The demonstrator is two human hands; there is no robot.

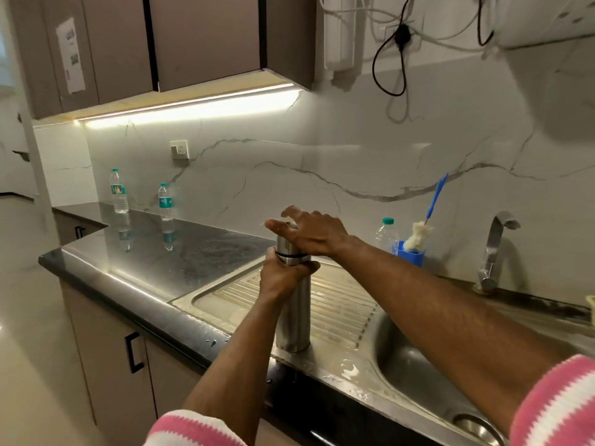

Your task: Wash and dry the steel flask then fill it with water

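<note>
So we've got the steel flask [293, 317] standing upright on the ribbed drainboard [341, 304] in the middle of the frame, just left of the sink basin [415, 368]. Our left hand [280, 278] is wrapped around its upper body, and our right hand [314, 235] sits on the cap with the fingers spread over it. At right, a bottle brush [425, 226] pokes out of a blue cup [410, 255] near the tap [495, 249]. 2 water bottles [118, 192] stand on the dark counter [180, 252] at left.

So the flask [293, 304] stands on the drainboard [338, 304], basin [428, 375] and tap [495, 252] to its right, two bottles [118, 191] on the tabletop [180, 249] behind-left.
</note>
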